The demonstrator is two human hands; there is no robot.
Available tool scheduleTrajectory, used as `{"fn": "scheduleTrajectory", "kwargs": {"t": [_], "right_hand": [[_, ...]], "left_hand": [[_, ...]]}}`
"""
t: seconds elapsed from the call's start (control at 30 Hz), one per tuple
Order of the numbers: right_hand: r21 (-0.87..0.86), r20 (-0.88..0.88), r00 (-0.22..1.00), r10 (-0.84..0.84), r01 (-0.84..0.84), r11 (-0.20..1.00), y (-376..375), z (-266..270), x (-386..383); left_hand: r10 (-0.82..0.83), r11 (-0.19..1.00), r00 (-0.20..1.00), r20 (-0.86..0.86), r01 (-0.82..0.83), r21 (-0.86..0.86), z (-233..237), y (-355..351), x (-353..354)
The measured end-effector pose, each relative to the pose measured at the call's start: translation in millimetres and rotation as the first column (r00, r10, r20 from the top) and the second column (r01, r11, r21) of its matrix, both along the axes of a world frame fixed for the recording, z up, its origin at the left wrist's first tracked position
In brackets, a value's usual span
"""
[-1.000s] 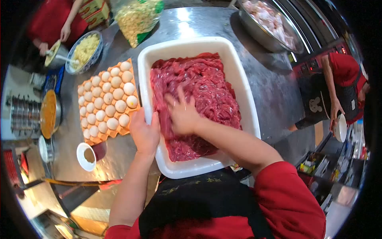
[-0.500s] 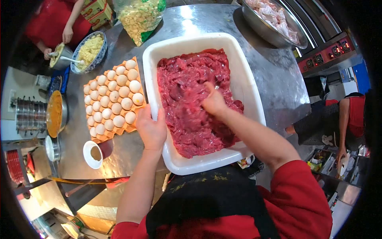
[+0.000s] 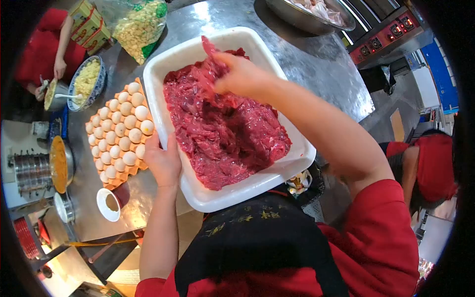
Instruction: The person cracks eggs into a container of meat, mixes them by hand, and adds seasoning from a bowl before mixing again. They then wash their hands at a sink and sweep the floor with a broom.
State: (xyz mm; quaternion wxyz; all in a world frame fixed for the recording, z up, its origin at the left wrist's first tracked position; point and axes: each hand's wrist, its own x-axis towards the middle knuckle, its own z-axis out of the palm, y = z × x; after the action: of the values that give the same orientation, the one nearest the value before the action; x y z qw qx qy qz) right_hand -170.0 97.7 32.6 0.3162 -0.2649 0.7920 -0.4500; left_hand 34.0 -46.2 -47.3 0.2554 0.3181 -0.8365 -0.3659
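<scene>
A white plastic tub (image 3: 198,200) holds a heap of sliced raw red meat (image 3: 222,143) on the metal table. My left hand (image 3: 165,161) grips the tub's left rim, thumb inside and fingers outside. Over the upper part of the heap, my right hand (image 3: 237,76) is closed on strips of meat, lifting some above the rest; motion blurs it a little. Beside the tub on the left is an orange tray of eggs (image 3: 120,129). A white cup (image 3: 109,204) with brown contents stands below the eggs.
The metal table (image 3: 326,81) carries a bag of pale pieces (image 3: 141,29), a patterned bowl of yellow food (image 3: 86,84) and a steel basin (image 3: 316,17). A co-worker in red (image 3: 49,49) handles a container at upper left; another person (image 3: 430,166) bends at right.
My right hand has moved up and left from the middle of the meat, raising strips. The view has shifted, so table items sit further left. My left hand still holds the rim.
</scene>
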Motion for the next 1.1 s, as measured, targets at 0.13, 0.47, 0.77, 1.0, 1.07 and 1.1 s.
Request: {"fn": "scheduleTrajectory", "kwargs": {"t": [0.13,0.47,0.77,1.0,1.07,1.1], "right_hand": [[0.189,0.094,0.992,-0.087,0.068,0.98,96.7,-65.8,20.3],[0.138,0.974,0.094,-0.205,0.47,0.872,-7.9,-72.5,89.6],[-0.003,-0.024,0.978,-0.209,0.209,0.978,-5.4,-52.5,-45.4],[0.503,-0.508,0.783,0.359,-0.069,0.862,-51.8,-78.4,88.0],[0.543,-0.443,0.686,0.577,-0.307,0.781,-39.3,-71.1,118.1],[0.581,-0.356,0.62,0.699,-0.439,0.685,-26.9,-62.5,123.3]], "left_hand": [[-0.006,1.0,1.0,-0.016,0.006,0.025,3.6,0.0,0.3],[0.014,1.0,1.0,-0.013,-0.014,0.017,4.4,1.9,-0.7],[0.005,0.999,1.0,-0.02,-0.006,-0.052,-0.3,1.3,-0.4],[-0.005,1.0,0.998,-0.061,0.004,-0.02,-0.1,0.1,-0.5],[-0.013,0.999,0.998,-0.063,0.011,-0.036,-3.6,-1.6,-0.5],[-0.023,0.998,0.997,-0.078,0.019,-0.052,-5.9,-2.4,-1.0]]}}
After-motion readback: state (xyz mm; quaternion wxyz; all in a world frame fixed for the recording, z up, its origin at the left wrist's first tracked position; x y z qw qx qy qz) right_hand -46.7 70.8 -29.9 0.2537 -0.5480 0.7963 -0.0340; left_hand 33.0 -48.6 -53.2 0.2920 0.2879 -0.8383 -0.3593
